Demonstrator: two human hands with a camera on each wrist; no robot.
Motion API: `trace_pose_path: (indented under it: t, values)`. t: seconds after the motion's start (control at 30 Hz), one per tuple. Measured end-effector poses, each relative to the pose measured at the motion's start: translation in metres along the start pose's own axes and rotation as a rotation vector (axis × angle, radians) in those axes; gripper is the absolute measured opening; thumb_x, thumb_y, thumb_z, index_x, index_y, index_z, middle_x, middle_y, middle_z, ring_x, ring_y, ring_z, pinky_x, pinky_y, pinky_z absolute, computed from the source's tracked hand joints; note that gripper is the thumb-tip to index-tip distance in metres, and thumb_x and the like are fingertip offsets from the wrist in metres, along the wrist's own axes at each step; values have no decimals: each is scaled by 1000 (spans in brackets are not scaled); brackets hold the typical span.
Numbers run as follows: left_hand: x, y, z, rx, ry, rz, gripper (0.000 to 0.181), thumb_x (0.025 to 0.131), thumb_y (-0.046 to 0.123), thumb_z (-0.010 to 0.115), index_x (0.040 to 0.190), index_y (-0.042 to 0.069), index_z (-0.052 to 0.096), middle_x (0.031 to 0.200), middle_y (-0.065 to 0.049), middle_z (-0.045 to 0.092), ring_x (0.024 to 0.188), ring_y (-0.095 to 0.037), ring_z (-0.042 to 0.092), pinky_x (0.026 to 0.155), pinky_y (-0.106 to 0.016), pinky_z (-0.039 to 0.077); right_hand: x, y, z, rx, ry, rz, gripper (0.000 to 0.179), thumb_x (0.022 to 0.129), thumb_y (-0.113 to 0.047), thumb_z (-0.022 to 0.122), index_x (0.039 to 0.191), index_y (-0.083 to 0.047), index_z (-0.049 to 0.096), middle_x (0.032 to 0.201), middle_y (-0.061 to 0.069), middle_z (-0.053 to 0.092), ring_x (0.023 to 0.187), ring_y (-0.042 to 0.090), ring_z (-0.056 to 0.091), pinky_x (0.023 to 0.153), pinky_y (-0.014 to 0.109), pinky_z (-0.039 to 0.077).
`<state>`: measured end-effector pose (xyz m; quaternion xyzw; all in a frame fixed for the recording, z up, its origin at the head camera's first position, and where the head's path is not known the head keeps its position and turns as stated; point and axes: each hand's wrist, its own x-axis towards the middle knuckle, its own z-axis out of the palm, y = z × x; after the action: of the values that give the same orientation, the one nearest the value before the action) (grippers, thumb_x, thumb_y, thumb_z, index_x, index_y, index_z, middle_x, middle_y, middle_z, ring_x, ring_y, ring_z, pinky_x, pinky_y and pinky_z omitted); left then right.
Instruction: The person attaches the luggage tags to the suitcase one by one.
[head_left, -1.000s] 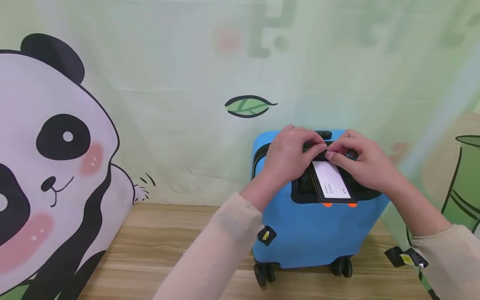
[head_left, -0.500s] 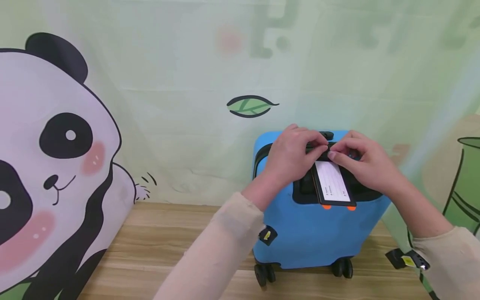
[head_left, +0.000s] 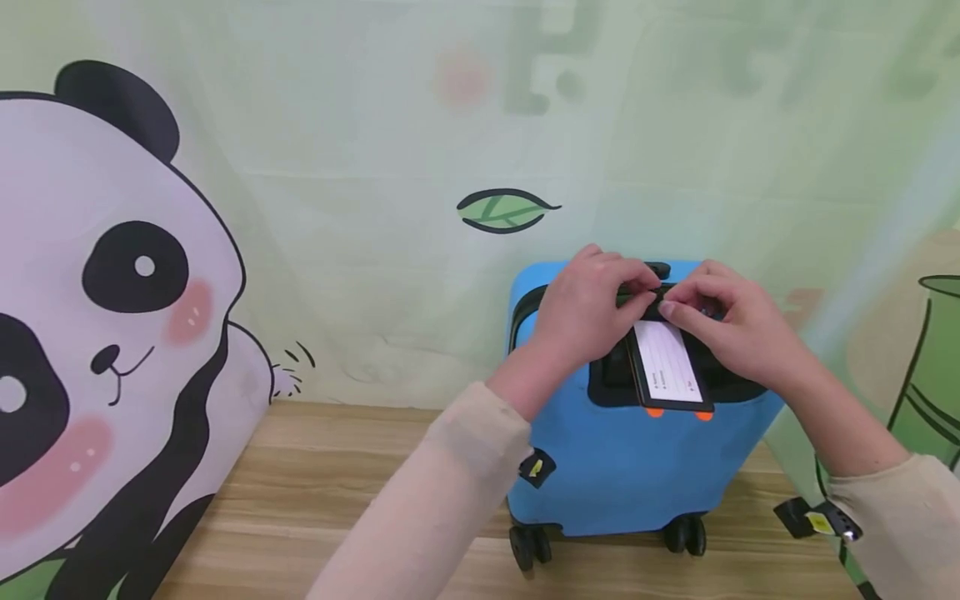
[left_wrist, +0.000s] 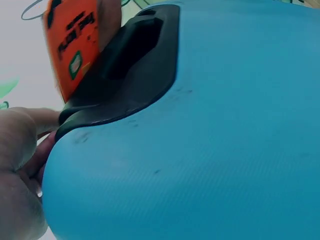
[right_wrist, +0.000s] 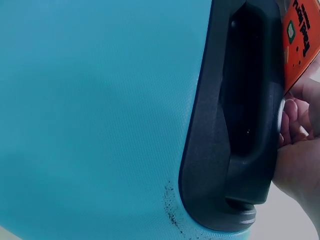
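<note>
A small blue suitcase stands upright, with a black carry handle recess on its upper side. Over that recess lies a luggage tag, white card face up in the head view. Its orange printed back shows in the right wrist view. At the top end of the tag, my left hand pinches the tag's dark strap between thumb and forefinger. Close beside it, the thumb and forefinger of my right hand pinch the same strap area. Fingertips of both hands nearly meet, and the strap is mostly hidden behind them.
The suitcase rests on black caster wheels on a wood-patterned floor. Behind stands a pale green printed backdrop. A large panda cutout is at the left. A black pull handle shows at the suitcase's top.
The whole head view has shifted slightly, so things appear a little further right. Both hands keep their pinch at the strap with only small finger movement.
</note>
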<state>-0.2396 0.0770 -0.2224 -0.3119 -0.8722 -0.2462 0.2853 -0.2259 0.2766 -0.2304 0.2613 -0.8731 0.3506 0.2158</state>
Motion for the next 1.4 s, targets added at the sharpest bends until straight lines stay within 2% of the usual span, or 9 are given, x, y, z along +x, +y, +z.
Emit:
trace_pose_path:
  t: [0.1,0.27,0.43,0.57,0.8,0.97,1.1,1.2,1.4]
  values:
    - [1,1,-1,-34,-22,-18,19,92,29,66,109,25,72,103,11,70,91,-6,51,74,-16,43,0,-1,-1,-13,8,-7,6,89,-7,68,93,-10,72,84,-1,52,74,11,48,63,19,39]
    - [1,3,3,-16,28,5,17,93,27,64,107,23,73,102,10,70,89,-7,52,74,-16,43,1,0,-2,-27,24,2,5,89,-9,69,93,-10,72,82,0,52,72,11,47,62,20,38]
    - [1,0,1,4,37,-19,18,92,29,65,109,25,72,104,11,69,93,-7,53,74,-14,45,2,1,-1,-53,29,-4,5,88,-10,70,92,-12,73,80,0,52,72,10,47,62,20,37]
    - [-2,-6,-5,11,18,-19,20,93,29,65,111,27,71,105,12,67,97,-7,52,76,-15,46,1,2,-1,-82,32,-40,7,87,-10,71,92,-13,73,80,-1,52,73,8,47,63,19,37]
    - [-20,-22,-23,60,29,52,22,92,28,66,113,26,71,102,11,66,93,-10,51,76,-19,44,-15,-1,-11,-146,56,-77,11,88,-10,70,98,-13,71,81,-5,50,75,7,45,65,21,36]
    - [-46,-39,-41,129,75,108,24,91,30,67,113,24,72,107,8,68,94,-12,53,78,-23,45,-36,1,-24,-224,103,-78,16,86,-6,71,101,-10,71,86,-7,54,83,4,45,72,18,36]
    - [-76,-57,-52,140,107,108,26,90,31,68,114,20,72,108,4,68,97,-15,55,80,-26,47,-63,7,-31,-263,169,-88,22,82,0,74,102,-8,71,90,-8,56,86,-1,45,75,12,34]
    - [-101,-72,-57,151,112,79,28,89,32,69,114,18,72,108,2,68,98,-17,55,81,-29,48,-87,13,-30,-302,223,-64,23,80,1,75,102,-5,70,92,-9,55,87,-4,44,76,8,33]
    - [-162,-101,-59,211,42,-42,34,88,34,69,118,16,70,112,-1,67,103,-22,56,86,-38,47,-141,33,-9,-349,278,124,23,82,-7,76,103,-5,69,95,2,58,91,-8,44,76,7,31]
